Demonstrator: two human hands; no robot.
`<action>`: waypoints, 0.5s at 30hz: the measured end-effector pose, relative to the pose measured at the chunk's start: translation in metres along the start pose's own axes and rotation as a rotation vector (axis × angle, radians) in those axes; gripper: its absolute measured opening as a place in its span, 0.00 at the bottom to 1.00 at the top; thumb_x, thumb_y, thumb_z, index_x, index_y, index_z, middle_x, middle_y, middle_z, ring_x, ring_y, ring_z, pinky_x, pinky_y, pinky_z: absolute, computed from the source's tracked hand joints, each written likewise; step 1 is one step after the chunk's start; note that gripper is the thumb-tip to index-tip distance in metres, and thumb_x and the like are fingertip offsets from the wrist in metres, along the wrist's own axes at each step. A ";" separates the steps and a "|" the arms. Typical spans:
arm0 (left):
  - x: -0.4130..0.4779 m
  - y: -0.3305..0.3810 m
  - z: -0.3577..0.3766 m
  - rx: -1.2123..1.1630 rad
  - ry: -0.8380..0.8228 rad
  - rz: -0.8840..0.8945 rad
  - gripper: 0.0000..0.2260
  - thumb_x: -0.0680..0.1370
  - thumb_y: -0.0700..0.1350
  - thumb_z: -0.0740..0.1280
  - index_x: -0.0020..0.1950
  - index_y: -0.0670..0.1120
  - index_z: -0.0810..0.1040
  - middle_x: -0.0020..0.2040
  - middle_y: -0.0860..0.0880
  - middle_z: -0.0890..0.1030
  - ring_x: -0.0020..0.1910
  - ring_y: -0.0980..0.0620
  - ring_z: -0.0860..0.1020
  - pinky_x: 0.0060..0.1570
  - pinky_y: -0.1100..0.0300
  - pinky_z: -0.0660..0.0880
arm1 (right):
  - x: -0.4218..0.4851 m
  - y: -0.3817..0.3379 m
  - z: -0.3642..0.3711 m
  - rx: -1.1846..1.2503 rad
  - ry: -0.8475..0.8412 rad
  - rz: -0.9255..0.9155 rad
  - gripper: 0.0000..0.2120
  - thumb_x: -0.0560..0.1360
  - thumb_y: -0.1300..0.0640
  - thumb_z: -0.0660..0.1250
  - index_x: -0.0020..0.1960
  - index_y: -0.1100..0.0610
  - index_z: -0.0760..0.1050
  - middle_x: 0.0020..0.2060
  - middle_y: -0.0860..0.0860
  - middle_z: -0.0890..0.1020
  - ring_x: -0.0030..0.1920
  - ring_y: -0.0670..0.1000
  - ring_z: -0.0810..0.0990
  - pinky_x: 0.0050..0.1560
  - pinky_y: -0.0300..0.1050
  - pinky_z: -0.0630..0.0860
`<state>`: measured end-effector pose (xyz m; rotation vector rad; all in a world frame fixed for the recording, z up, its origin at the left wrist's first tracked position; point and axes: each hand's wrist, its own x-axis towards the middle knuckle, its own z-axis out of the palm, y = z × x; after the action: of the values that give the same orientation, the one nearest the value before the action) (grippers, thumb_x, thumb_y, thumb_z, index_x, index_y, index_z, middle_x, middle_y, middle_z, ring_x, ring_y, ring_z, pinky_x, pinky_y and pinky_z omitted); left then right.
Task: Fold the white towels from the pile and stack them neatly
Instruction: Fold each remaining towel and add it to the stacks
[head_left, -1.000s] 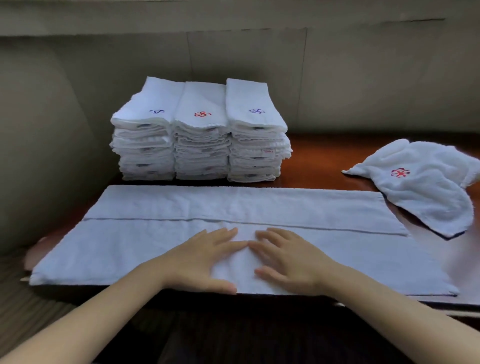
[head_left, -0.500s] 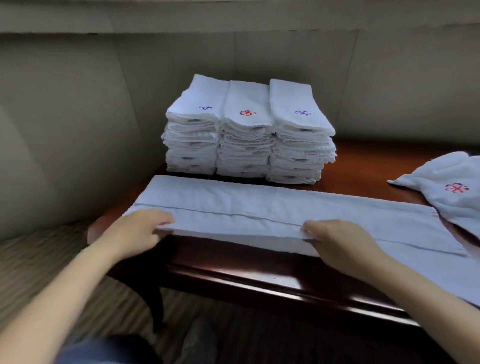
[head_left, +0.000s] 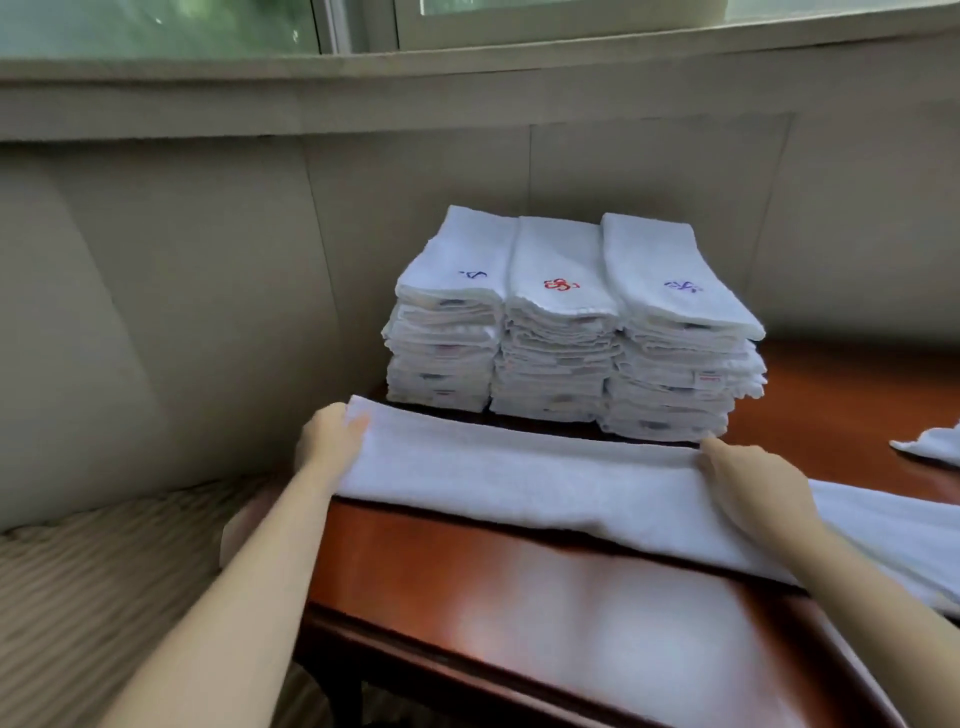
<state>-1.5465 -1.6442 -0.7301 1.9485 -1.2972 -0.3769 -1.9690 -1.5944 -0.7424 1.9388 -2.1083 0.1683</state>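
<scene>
Head view, looking down: my left hand (head_left: 332, 447) grips the left end of the towel (head_left: 519, 483), fingers curled round its edge with the thumb on top near the far corner. My right hand (head_left: 753, 488) lies on the towel further along, palm down, index finger stretched toward the far edge; whether the other fingers pinch the cloth or only press it I cannot tell. Between my two hands the towel lies as a long narrow band, folded lengthwise, running across the table (head_left: 493, 587) from the left edge off toward the lower right, where it passes beyond my right forearm and out of the picture. Its near edge casts a dark line on the reddish, glossy wood.

Just behind the towel, almost touching its far edge, stand the stacks (head_left: 571, 358) of folded white towels, three side by side. The left top towel bears a blue mark, the middle a red one, the right a purple-blue one. Well to the right, at the picture's edge, a corner of another white towel (head_left: 930, 447) lies on the table.

Behind the stacks rises a beige panelled wall (head_left: 208, 286), with a window (head_left: 156, 26) above it. Left of the table is a striped surface (head_left: 104, 571).
</scene>
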 end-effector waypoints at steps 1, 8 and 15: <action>0.006 0.001 0.005 0.070 0.002 -0.006 0.14 0.80 0.46 0.59 0.34 0.44 0.66 0.38 0.46 0.72 0.42 0.41 0.73 0.37 0.56 0.65 | 0.006 0.001 0.004 0.004 0.016 -0.003 0.05 0.78 0.56 0.55 0.52 0.54 0.68 0.44 0.52 0.81 0.43 0.58 0.79 0.34 0.45 0.67; 0.023 0.007 0.021 0.386 0.045 0.020 0.15 0.82 0.52 0.55 0.49 0.44 0.75 0.52 0.41 0.78 0.50 0.40 0.75 0.45 0.54 0.69 | 0.024 0.002 0.015 -0.046 0.013 0.010 0.09 0.80 0.54 0.53 0.50 0.55 0.70 0.46 0.52 0.81 0.45 0.57 0.80 0.36 0.45 0.68; 0.022 0.026 0.030 0.667 0.063 0.023 0.13 0.82 0.47 0.57 0.61 0.42 0.72 0.57 0.41 0.78 0.57 0.39 0.77 0.48 0.51 0.72 | 0.021 -0.008 0.013 0.094 -0.004 0.173 0.14 0.79 0.45 0.55 0.51 0.55 0.70 0.50 0.54 0.80 0.50 0.59 0.78 0.40 0.46 0.66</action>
<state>-1.5725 -1.6821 -0.7282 2.4530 -1.5283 0.1597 -1.9644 -1.6183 -0.7503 1.8052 -2.3091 0.3026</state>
